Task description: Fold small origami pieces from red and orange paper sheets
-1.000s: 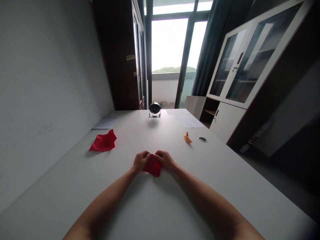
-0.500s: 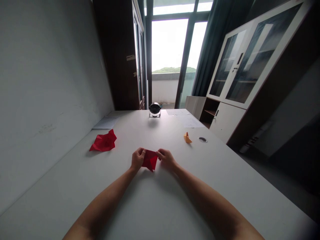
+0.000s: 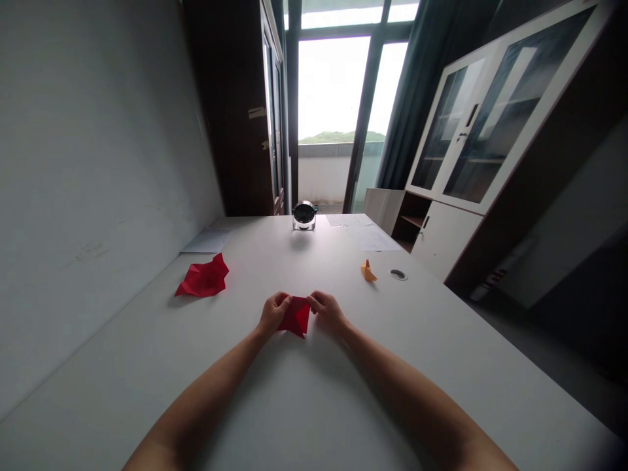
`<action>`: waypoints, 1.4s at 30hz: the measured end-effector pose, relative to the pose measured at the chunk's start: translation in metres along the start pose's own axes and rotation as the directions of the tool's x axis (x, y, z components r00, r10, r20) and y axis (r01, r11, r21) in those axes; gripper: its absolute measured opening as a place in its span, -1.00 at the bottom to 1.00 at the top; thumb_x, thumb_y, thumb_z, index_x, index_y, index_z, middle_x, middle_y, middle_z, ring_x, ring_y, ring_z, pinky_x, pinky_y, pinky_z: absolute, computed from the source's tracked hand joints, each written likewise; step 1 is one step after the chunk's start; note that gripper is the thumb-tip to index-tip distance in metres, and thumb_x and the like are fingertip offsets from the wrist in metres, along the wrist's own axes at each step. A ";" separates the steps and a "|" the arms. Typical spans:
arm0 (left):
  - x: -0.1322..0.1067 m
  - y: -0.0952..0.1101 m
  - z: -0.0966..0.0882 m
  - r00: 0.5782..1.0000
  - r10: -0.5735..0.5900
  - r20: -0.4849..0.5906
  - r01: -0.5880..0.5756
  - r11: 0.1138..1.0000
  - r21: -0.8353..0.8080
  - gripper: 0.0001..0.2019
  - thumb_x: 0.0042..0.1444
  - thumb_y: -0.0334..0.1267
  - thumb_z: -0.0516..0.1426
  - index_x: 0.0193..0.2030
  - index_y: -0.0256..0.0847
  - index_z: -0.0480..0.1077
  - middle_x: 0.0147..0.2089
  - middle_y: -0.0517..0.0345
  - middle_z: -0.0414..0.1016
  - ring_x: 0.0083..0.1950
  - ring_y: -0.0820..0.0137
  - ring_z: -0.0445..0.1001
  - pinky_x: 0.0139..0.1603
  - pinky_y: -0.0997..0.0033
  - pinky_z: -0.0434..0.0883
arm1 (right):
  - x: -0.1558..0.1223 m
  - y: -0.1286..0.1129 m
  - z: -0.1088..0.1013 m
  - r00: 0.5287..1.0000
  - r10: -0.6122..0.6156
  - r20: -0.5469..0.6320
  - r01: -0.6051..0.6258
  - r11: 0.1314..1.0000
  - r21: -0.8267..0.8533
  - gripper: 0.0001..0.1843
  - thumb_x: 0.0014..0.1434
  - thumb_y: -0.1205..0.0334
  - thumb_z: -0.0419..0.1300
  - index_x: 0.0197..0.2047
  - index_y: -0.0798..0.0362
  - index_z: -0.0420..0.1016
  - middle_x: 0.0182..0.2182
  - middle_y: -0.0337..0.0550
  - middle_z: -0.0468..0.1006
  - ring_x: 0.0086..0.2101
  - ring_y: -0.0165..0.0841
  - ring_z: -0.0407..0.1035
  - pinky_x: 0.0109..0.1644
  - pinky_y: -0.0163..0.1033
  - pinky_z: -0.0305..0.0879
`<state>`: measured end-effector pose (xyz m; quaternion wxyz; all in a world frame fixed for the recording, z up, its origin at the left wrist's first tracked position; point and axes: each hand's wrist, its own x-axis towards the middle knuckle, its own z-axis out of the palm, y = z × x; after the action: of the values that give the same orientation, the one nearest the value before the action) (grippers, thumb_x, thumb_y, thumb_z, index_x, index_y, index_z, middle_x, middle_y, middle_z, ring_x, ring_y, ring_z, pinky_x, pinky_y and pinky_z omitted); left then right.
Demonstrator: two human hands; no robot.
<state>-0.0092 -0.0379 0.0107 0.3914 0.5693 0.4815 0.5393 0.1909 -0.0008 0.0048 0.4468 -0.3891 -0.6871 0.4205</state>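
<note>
One creased red paper [image 3: 296, 316]: sitting right between my left hand [image 3: 273, 313] and right hand [image 3: 326, 311]
Left grip: I'm pinching its left side
Right grip: I'm pinching its far right corner

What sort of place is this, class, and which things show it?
Probably an office or study room: a white table with paper sheets on it, and a glass-doored cabinet to the right.

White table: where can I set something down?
Bare tabletop beyond the left hand and right hand, between crumpled red paper and orange folded piece; also between the forearms. Crowded: around the held red paper; between that piece and round hole.
</note>
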 end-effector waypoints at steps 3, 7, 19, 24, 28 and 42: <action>-0.002 0.000 0.004 0.999 0.003 0.040 -0.003 1.000 0.004 -0.64 0.13 0.05 0.17 -0.30 -0.28 0.47 -0.39 0.11 0.52 -0.37 0.39 0.45 -0.35 0.46 0.35 | 0.000 -0.003 -0.001 1.000 -0.006 -0.011 0.006 0.999 0.032 -0.62 0.20 -0.07 0.15 -0.45 0.06 0.42 -0.60 -0.27 0.41 -0.55 -0.42 0.25 -0.44 -0.31 0.15; -0.003 0.004 0.005 1.000 0.023 0.015 -0.023 1.000 -0.007 -0.64 0.14 0.05 0.16 -0.30 -0.27 0.47 -0.40 0.11 0.52 -0.38 0.39 0.45 -0.35 0.45 0.36 | -0.001 -0.007 0.000 0.999 0.006 0.032 -0.009 0.994 0.107 -0.63 0.17 -0.08 0.19 -0.43 0.07 0.42 -0.60 -0.27 0.41 -0.53 -0.42 0.26 -0.42 -0.30 0.17; -0.004 0.006 0.007 0.999 0.017 0.040 -0.016 0.999 -0.031 -0.65 0.15 0.04 0.16 -0.28 -0.27 0.50 -0.38 0.11 0.53 -0.37 0.39 0.46 -0.37 0.47 0.36 | -0.003 -0.008 0.001 1.000 -0.010 0.023 0.007 0.994 0.112 -0.62 0.14 -0.08 0.23 -0.45 0.07 0.41 -0.58 -0.30 0.36 -0.53 -0.44 0.17 -0.43 -0.31 0.09; -0.004 0.005 0.007 0.996 0.001 0.093 0.003 0.999 -0.052 -0.63 0.14 0.05 0.16 -0.25 -0.27 0.51 -0.35 0.08 0.55 -0.35 0.37 0.48 -0.34 0.44 0.38 | -0.003 -0.014 0.000 1.000 -0.026 -0.009 0.027 0.997 0.068 -0.63 0.13 -0.08 0.23 -0.47 0.07 0.42 -0.55 -0.27 0.40 -0.49 -0.41 0.24 -0.40 -0.30 0.17; -0.004 0.006 0.007 0.997 0.004 0.076 0.000 0.998 -0.059 -0.63 0.12 0.06 0.18 -0.26 -0.27 0.51 -0.35 0.09 0.54 -0.35 0.37 0.47 -0.33 0.44 0.39 | -0.005 -0.016 0.001 0.998 0.009 0.064 -0.016 0.994 0.111 -0.62 0.09 -0.10 0.27 -0.34 0.09 0.51 -0.43 -0.17 0.52 -0.41 -0.36 0.37 -0.36 -0.27 0.28; -0.003 0.003 0.005 0.992 -0.008 0.123 0.017 0.997 -0.070 -0.63 0.12 0.05 0.18 -0.25 -0.29 0.49 -0.35 0.08 0.53 -0.37 0.38 0.46 -0.36 0.44 0.37 | -0.008 -0.020 0.003 0.976 0.041 0.215 -0.086 0.974 0.208 -0.58 0.13 -0.08 0.26 -0.17 0.12 0.56 -0.33 -0.10 0.61 -0.37 -0.32 0.45 -0.30 -0.24 0.36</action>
<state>-0.0035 -0.0410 0.0120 0.4436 0.5842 0.4408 0.5174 0.1869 -0.0162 0.0202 0.3981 -0.3137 -0.6674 0.5456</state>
